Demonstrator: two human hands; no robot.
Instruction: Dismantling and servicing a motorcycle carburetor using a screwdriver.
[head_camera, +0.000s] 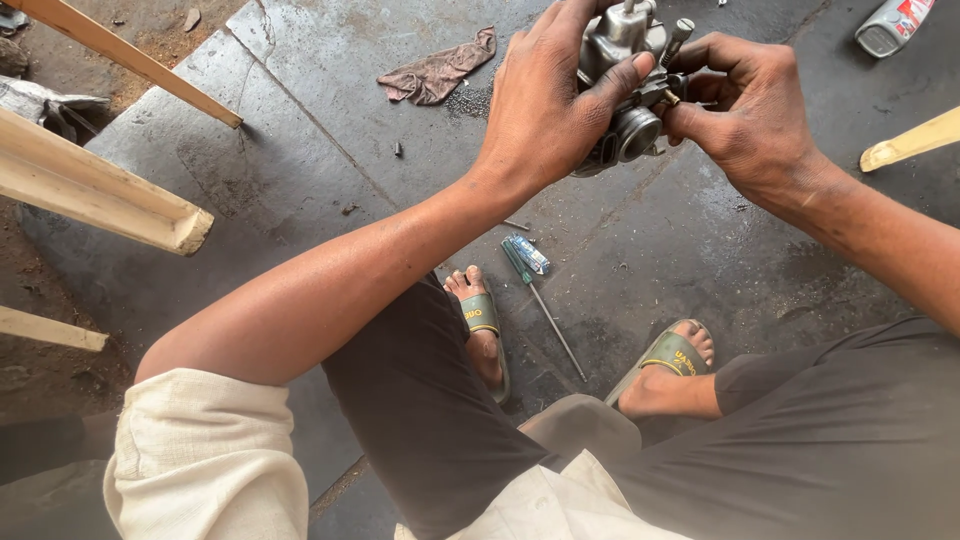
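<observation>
1. Nearest the camera are the rolled cream sleeve (205, 455) and dark grey trouser knees (450, 420), with two feet in olive slide sandals (482, 315) on the oil-stained concrete floor (300, 150).
2. Held up over the floor near the top edge, the dull silver cast-metal carburettor (625, 90) sits between both hands.
3. Left hand (545, 105): its grip is clenched around the carburettor body, thumb pressed across the front.
4. Right hand (745, 105): fingertips pinch a small brass-coloured fitting on the carburettor's side.
5. Done well, I judge: keep the body steady in the left grip and turn the fitting gently, squarely.
6. On the floor below lies a slim screwdriver with a blue-green handle (530, 262).
7. Hidden: the carburettor's top is cut off, and the fitting's shape is too small to tell.
</observation>
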